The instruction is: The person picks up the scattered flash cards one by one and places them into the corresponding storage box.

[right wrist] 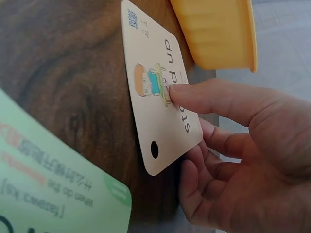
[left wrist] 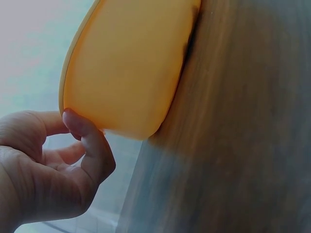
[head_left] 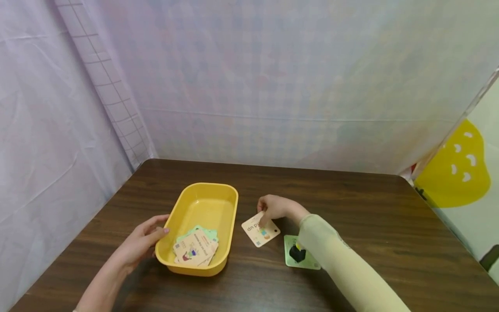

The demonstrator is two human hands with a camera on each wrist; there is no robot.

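Observation:
My left hand (head_left: 141,241) grips the rim of a yellow plastic bin (head_left: 228,216) at its left side, thumb on the edge, as the left wrist view also shows. Inside the bin lies a loose pile of cream and green flashcards (head_left: 193,249). To the bin's right, my right hand (head_left: 277,208) pinches a cream flashcard (right wrist: 148,104) with "stand up" lettering, a small cartoon figure and a punched hole in one corner. The thumb covers part of the lettering. A green flashcard (head_left: 291,255) with a dark picture lies on the table, partly hidden under the right sleeve.
The dark wood-grain table (head_left: 351,203) reaches back to a pale checked curtain (head_left: 273,86). White cloth (head_left: 50,130) hangs along the left side. At the right is a panel with a yellow strawberry-like shape (head_left: 458,173).

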